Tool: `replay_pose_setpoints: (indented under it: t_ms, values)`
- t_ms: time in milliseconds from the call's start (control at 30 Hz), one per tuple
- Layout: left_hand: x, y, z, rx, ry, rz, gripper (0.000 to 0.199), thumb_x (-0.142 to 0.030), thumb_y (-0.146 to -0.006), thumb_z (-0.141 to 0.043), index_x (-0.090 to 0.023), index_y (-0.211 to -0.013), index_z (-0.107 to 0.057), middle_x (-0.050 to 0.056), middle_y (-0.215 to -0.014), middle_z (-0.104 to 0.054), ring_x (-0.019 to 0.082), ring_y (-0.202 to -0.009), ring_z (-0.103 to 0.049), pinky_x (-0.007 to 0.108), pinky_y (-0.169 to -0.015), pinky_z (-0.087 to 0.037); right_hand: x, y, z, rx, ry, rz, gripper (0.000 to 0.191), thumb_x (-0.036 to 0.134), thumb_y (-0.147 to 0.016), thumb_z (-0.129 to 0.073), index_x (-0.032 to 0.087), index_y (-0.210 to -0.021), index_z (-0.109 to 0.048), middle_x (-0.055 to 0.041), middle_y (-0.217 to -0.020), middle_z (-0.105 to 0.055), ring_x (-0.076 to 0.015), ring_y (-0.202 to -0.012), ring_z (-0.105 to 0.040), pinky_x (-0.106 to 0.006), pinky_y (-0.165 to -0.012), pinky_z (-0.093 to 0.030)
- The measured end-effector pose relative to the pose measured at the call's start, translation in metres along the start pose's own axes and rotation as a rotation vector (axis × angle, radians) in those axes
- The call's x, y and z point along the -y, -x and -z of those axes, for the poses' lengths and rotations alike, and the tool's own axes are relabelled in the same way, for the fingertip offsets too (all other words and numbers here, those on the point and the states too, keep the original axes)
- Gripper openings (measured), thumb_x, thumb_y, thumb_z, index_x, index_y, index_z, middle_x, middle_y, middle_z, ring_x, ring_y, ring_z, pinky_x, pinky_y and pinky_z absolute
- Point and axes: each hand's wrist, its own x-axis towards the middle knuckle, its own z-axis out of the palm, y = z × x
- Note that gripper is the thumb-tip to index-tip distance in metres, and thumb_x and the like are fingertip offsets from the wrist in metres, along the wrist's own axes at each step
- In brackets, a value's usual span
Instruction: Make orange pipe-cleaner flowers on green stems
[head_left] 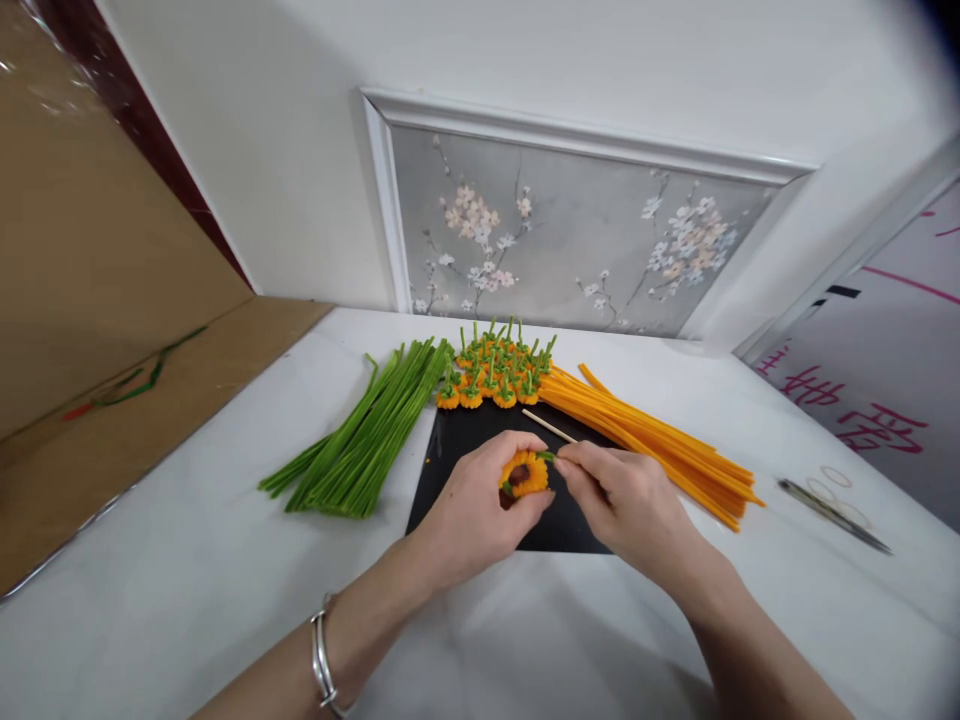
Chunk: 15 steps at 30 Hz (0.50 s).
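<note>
Between the thumb and fingers of my left hand (476,505) is an orange pipe-cleaner flower (534,470) with a dark opening at its middle and some green on it. The thumb and index finger of my right hand (626,495) pinch a short green stem (547,456) at the flower's upper right. Both hands are over a black mat (457,455). Just beyond them a thin pale stick (547,426) lies on the mat, partly hidden by my right hand. Behind it stand several small orange pieces (505,397) with green stems pointing up.
Green pipe cleaners (375,430) lie in a bundle at the left, orange ones (645,420) at the right. Scissors (836,515) and thin loops (836,478) rest farther right. Cardboard (150,400) borders the white table (225,560) at left; a framed floral panel (570,235) is behind.
</note>
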Motion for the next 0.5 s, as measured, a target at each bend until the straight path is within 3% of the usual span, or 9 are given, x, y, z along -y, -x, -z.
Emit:
replay_pose_setpoints:
  t_ms: [200,500]
  values:
    - [0.001,-0.001,0.003,-0.059,0.049,0.021,0.016,-0.024,-0.079,-0.060,-0.019,-0.095,-0.060,-0.002,-0.076,-0.058,0.011,-0.064,-0.051,0.021,-0.059,-0.040,-0.004,0.002,0.007,0.031,-0.012,0.010,0.021,0.025,-0.095,-0.044,0.019,-0.088,-0.064,-0.0013,-0.064,-0.064,-0.0134,-0.054,-0.058,-0.024,-0.054,-0.040]
    - [0.003,-0.001,0.007,-0.006,0.152,-0.017,0.029,-0.021,-0.080,-0.059,-0.019,-0.109,-0.061,0.004,-0.101,-0.065,0.015,-0.086,-0.059,0.024,-0.077,-0.046,-0.014,0.003,0.013,-0.009,-0.014,-0.047,0.020,0.026,-0.094,-0.046,0.020,-0.089,-0.064,-0.0014,-0.067,-0.067,-0.0143,-0.054,-0.059,-0.026,-0.055,-0.041]
